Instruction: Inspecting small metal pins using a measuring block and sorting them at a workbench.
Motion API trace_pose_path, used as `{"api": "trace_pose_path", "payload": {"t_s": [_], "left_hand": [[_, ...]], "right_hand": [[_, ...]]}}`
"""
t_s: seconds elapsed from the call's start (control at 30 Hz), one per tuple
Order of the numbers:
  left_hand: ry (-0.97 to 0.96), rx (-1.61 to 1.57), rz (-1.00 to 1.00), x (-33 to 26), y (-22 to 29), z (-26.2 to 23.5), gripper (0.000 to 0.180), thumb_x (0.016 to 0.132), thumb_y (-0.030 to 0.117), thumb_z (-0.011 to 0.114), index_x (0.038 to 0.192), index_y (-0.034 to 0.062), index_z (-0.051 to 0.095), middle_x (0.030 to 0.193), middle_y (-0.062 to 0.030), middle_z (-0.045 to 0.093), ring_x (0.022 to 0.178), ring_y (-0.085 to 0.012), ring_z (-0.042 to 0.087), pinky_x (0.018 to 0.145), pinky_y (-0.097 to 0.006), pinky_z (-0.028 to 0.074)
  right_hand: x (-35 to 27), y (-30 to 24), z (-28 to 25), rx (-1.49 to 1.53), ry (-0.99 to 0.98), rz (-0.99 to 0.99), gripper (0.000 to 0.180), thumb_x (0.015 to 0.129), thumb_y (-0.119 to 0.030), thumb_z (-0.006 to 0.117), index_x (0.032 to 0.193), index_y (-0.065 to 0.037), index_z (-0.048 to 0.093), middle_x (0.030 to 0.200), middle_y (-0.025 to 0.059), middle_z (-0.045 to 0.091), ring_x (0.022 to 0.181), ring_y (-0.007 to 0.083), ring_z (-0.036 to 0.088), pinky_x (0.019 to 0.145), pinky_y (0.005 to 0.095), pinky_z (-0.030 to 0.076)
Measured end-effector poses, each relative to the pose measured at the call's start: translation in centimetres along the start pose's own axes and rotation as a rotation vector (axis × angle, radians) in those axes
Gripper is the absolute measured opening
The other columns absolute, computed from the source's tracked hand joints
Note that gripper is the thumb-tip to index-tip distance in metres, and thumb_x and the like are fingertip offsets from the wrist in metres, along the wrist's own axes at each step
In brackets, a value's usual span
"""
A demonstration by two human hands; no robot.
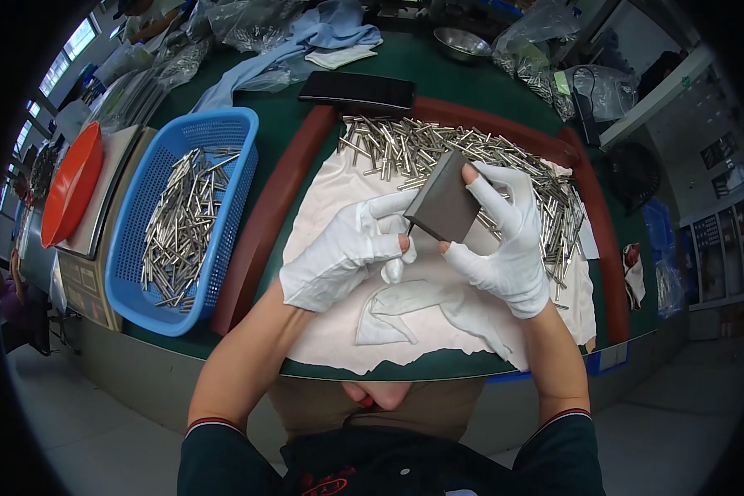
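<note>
In the head view, the right hand (504, 227) grasps the grey block (449, 197) in its fingers over the pink cloth (326, 194); the left hand (339, 258) curls its fingers at the block's left edge, their hold unclear. Gloved fingers could slip, dropping it and scattering the far metal pins (388, 150).

A factory workshop, by the look of it: heaps of short metal pins (422, 145) on a green worktop (450, 78), more in a blue basket (227, 207) at left, bagged metal parts (537, 81) at far right, another person (153, 29) at far left.
</note>
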State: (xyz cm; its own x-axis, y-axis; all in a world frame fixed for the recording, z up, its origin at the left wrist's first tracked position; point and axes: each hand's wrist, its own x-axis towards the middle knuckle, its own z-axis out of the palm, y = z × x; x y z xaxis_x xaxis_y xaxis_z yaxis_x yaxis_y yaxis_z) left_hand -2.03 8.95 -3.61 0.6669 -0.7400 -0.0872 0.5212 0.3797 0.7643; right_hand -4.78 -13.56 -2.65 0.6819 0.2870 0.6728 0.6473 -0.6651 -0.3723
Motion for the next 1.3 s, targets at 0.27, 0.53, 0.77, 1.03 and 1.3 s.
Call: {"api": "trace_pose_path", "payload": {"t_s": [0.27,0.53,0.77,1.03,1.3], "left_hand": [[-0.033,-0.022,-0.046,0.1,-0.4,-0.1,0.062,0.084,0.011,0.072,0.139,0.0017,0.045,0.081,-0.0047,0.06,0.061,-0.01,0.059,0.056,-0.02,0.049],[-0.033,-0.064,-0.027,0.1,-0.4,0.3,0.06,0.086,0.005,0.069,0.14,0.0009,0.044,0.085,-0.0078,0.063,0.062,-0.0106,0.06,0.056,-0.021,0.048],[-0.001,0.001,-0.003,0.2,-0.8,0.4,0.046,0.085,0.006,0.069,0.128,0.0002,0.053,0.091,-0.009,0.066,0.06,-0.0106,0.061,0.056,-0.022,0.049],[0.033,0.004,-0.008,0.1,-0.8,0.3,0.06,0.085,0.005,0.069,0.14,0.0012,0.044,0.084,-0.0076,0.062,0.06,-0.0113,0.06,0.055,-0.022,0.049],[0.076,0.069,-0.053,0.4,-0.9,1.0,0.048,0.085,0.004,0.068,0.131,0.0009,0.052,0.089,-0.007,0.064,0.06,-0.0103,0.06,0.056,-0.022,0.049]], "right_hand": [[0.2,-0.3,-0.6,0.044,-0.043,0.023,0.079,0.058,-0.02,0.083,0.131,-0.006,0.056,0.117,0.0151,0.054,0.1,0.0306,0.052,0.086,0.0404,0.045],[0.1,-0.4,-1.0,-0.019,-0.046,-0.009,0.08,0.062,-0.017,0.082,0.136,-0.006,0.053,0.121,0.0159,0.052,0.106,0.0289,0.055,0.09,0.0376,0.046],[0.0,-0.3,-0.9,-0.035,-0.049,-0.015,0.08,0.062,-0.014,0.08,0.136,-0.005,0.052,0.123,0.0157,0.05,0.105,0.029,0.055,0.09,0.0371,0.046],[0.0,-0.5,-0.4,-0.002,0.003,-0.002,0.081,0.057,-0.017,0.081,0.133,-0.008,0.055,0.12,0.0163,0.052,0.103,0.0323,0.051,0.089,0.0413,0.043],[0.2,-0.1,0.0,-0.003,0.028,-0.038,0.082,0.057,-0.018,0.081,0.134,-0.008,0.054,0.12,0.0164,0.052,0.102,0.0323,0.051,0.088,0.0418,0.043]]}}
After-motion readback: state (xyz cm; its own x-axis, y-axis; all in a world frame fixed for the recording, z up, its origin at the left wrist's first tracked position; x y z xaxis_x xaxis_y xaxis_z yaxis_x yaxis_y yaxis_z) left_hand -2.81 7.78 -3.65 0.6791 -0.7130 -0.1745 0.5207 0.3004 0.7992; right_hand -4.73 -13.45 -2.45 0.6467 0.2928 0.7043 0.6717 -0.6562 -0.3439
